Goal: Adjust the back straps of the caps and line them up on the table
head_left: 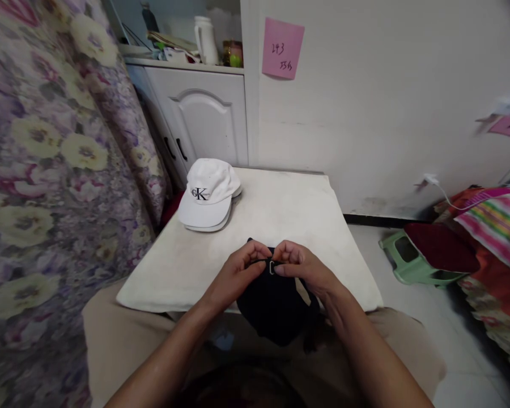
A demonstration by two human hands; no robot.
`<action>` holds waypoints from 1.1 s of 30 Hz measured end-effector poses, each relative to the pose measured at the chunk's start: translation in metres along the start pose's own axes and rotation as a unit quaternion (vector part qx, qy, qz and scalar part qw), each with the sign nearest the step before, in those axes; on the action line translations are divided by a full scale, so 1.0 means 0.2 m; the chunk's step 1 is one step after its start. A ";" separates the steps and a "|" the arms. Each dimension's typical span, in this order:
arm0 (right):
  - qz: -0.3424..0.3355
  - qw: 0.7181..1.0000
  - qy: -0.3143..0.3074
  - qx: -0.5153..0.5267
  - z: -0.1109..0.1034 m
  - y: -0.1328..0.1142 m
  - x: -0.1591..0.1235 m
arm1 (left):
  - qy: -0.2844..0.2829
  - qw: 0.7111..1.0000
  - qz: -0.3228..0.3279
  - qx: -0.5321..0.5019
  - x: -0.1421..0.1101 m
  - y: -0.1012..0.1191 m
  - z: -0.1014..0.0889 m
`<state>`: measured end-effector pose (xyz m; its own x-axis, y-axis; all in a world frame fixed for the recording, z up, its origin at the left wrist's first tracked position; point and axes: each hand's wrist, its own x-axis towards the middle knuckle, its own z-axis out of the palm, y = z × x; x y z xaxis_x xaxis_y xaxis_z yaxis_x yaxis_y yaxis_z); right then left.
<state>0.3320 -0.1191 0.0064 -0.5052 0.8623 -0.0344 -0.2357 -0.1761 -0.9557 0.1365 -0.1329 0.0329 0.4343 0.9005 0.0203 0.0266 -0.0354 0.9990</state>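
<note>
A black cap (276, 309) is held at the near edge of the table, its back strap with a small metal buckle (271, 267) facing up. My left hand (249, 263) pinches the strap just left of the buckle. On the buckle's other side, my right hand (300, 263) pinches the strap between thumb and fingers. A pale tag or label (302, 292) shows on the right part of the cap. Farther off, at the table's back left, white caps (210, 190) lie stacked, the top one with a black "CK" logo.
The caps are on a white-covered table (289, 209). A floral curtain (46, 170) hangs on the left, beside a white cabinet (208, 113). A pink note (283, 48) is stuck to the wall. At right stands a green stool (403, 255) by a bed with striped cloth (501, 221).
</note>
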 end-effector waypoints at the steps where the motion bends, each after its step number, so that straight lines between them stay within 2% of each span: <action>1: 0.000 1.000 0.000 0.001 0.00 0.00 0.00 | -0.002 1.000 0.001 0.000 0.00 0.00 0.00; 7: -0.014 0.999 0.025 0.016 0.03 0.01 0.01 | -0.006 1.000 0.021 0.015 0.00 -0.02 0.01; 10: -0.023 0.999 0.033 0.006 0.03 0.00 0.00 | -0.003 1.000 0.008 0.007 0.00 -0.01 0.00; 14: 0.012 1.000 0.004 -0.013 -0.02 -0.02 -0.01 | 0.001 0.999 -0.014 -0.031 -0.01 -0.02 -0.04; 18: 0.057 0.997 -0.049 -0.031 -0.07 -0.01 -0.02 | 0.008 0.999 -0.011 -0.044 -0.02 -0.03 -0.06; 26: 0.041 0.993 -0.080 -0.081 -0.08 -0.04 -0.01 | 0.002 0.998 -0.015 -0.062 -0.02 -0.04 -0.07; 29: 0.039 0.992 -0.086 -0.087 -0.08 -0.04 -0.02 | -0.002 0.999 -0.030 -0.033 -0.01 -0.03 -0.06; 33: 0.029 0.991 -0.080 -0.103 -0.08 -0.03 -0.02 | -0.024 0.996 -0.048 0.068 0.00 0.00 -0.05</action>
<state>0.3483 -0.1139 0.0072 -0.6418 0.7645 -0.0600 -0.0357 -0.1080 -0.9935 0.1275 -0.1283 0.0323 0.4662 0.8809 -0.0811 0.1901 -0.0102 0.9817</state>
